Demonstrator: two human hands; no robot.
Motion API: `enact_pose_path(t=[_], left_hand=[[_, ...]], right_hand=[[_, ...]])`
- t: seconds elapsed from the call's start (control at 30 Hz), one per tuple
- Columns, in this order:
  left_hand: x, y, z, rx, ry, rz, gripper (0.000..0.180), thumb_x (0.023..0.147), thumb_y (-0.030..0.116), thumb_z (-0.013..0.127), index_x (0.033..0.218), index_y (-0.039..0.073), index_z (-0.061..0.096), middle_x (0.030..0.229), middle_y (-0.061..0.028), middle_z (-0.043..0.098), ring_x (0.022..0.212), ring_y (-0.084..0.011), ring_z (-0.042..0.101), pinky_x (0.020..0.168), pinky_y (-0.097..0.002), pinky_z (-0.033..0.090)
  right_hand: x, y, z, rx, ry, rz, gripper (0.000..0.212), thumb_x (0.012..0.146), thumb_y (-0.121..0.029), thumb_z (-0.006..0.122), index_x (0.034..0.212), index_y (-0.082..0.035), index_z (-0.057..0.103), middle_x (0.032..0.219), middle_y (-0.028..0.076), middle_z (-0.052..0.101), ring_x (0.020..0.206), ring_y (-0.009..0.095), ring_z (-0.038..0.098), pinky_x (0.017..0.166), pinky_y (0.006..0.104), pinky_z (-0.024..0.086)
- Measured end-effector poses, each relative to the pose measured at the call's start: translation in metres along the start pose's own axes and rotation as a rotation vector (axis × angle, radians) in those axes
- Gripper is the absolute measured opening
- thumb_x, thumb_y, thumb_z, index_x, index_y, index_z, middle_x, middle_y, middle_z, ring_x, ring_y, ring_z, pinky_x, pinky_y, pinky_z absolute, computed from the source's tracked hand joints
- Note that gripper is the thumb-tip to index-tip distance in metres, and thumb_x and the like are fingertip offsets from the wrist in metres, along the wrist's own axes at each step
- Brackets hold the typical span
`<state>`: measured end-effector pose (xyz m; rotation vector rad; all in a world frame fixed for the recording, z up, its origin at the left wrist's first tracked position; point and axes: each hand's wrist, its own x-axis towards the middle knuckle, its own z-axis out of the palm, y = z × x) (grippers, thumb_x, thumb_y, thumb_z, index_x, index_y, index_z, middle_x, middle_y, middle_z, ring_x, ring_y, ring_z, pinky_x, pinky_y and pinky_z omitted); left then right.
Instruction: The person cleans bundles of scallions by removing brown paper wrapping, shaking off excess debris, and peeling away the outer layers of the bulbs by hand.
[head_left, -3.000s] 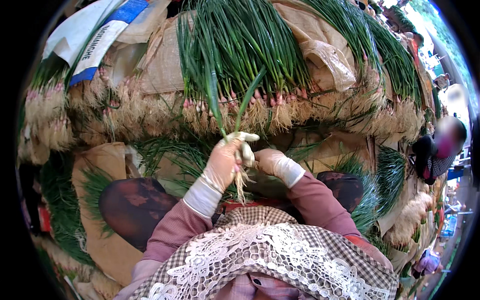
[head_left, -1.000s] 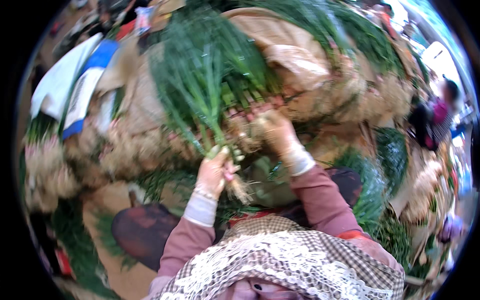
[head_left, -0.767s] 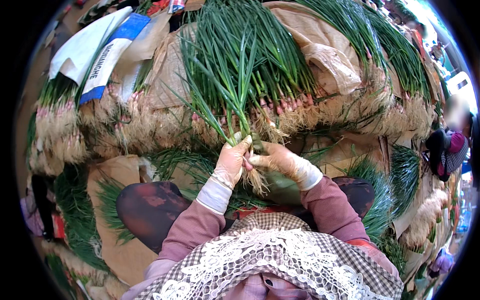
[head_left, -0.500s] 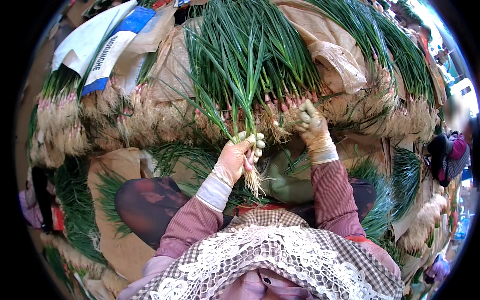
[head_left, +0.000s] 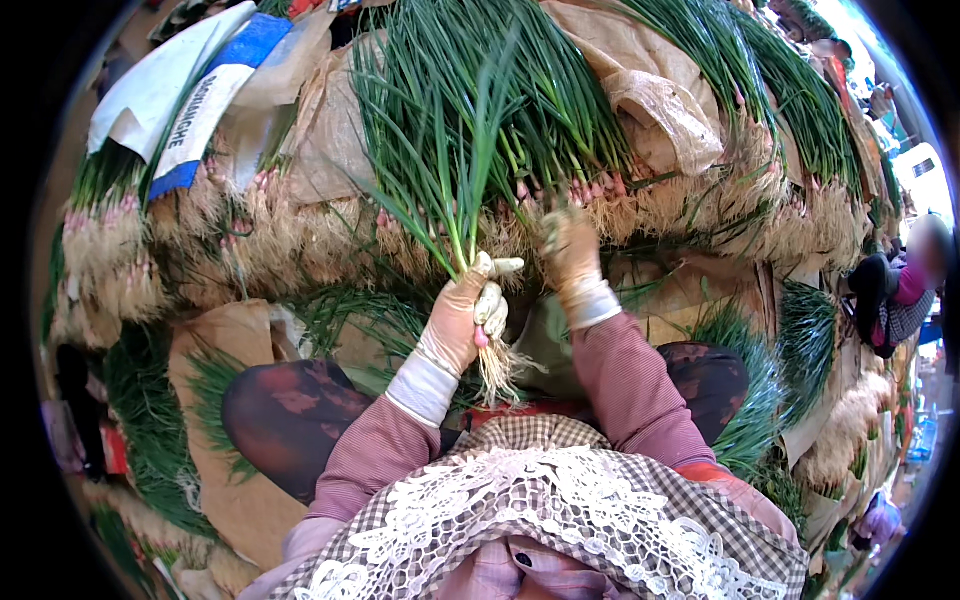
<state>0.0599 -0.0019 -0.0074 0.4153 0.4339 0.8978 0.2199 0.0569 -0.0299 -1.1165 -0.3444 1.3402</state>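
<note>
My left hand (head_left: 472, 312), in a pale glove with a white cuff, is closed around a small bunch of green onions (head_left: 462, 225). Their leaves point away from me, a pink bulb shows under the fingers, and pale roots hang below. One gloved finger sticks out to the right. To the right, my right hand (head_left: 572, 250), gloved too, is at the root edge of a large pile of green onions (head_left: 420, 90). Its fingers are smeared by motion, so whether they hold a stalk does not show.
Brown sacking (head_left: 660, 110) and a white-and-blue sack (head_left: 215, 110) lie over neighbouring onion rows. Loose green leaves (head_left: 150, 420) and brown paper (head_left: 230, 400) lie left of my bent knees. More onions (head_left: 805, 340) lie to the right, with another person (head_left: 905, 285) beyond.
My right hand has moved left along the row of roots, closer to my left hand. My left hand has shifted slightly left, still holding the bunch, with one finger now stretched out.
</note>
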Motion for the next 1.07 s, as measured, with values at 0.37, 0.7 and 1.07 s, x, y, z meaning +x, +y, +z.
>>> enact_pose_path(t=[0.37, 0.7, 1.07], left_hand=[[0.006, -0.001, -0.026, 0.136, 0.192, -0.130, 0.026, 0.083, 0.020, 0.047, 0.089, -0.004, 0.056, 0.048, -0.0002, 0.042, 0.043, -0.0119, 0.041, 0.045, -0.0228, 0.036], [0.005, -0.010, -0.013, 0.289, 0.238, 0.100, 0.039, 0.087, 0.033, 0.037, 0.104, 0.001, 0.051, 0.088, -0.0131, 0.057, 0.051, -0.0096, 0.047, 0.040, -0.0180, 0.037], [0.012, -0.006, -0.003, 0.339, 0.364, 0.371, 0.035, 0.083, 0.035, 0.045, 0.083, 0.001, 0.055, 0.076, -0.0120, 0.060, 0.047, -0.0141, 0.053, 0.033, -0.0206, 0.037]], right_hand=[[-0.045, -0.033, 0.005, -1.521, -0.284, -0.622, 0.028, 0.072, -0.031, 0.055, 0.092, -0.010, 0.053, 0.085, 0.012, 0.057, 0.079, 0.026, 0.056, 0.070, 0.0345, 0.044], [-0.073, -0.006, 0.013, -1.521, -0.832, -0.241, 0.021, 0.074, -0.017, 0.049, 0.090, -0.005, 0.054, 0.075, 0.015, 0.056, 0.071, 0.028, 0.056, 0.062, 0.0353, 0.044], [-0.003, -0.021, -0.038, -1.918, -0.572, 0.058, 0.040, 0.066, -0.018, 0.057, 0.105, -0.011, 0.054, 0.093, 0.014, 0.058, 0.086, 0.023, 0.057, 0.074, 0.0361, 0.044]])
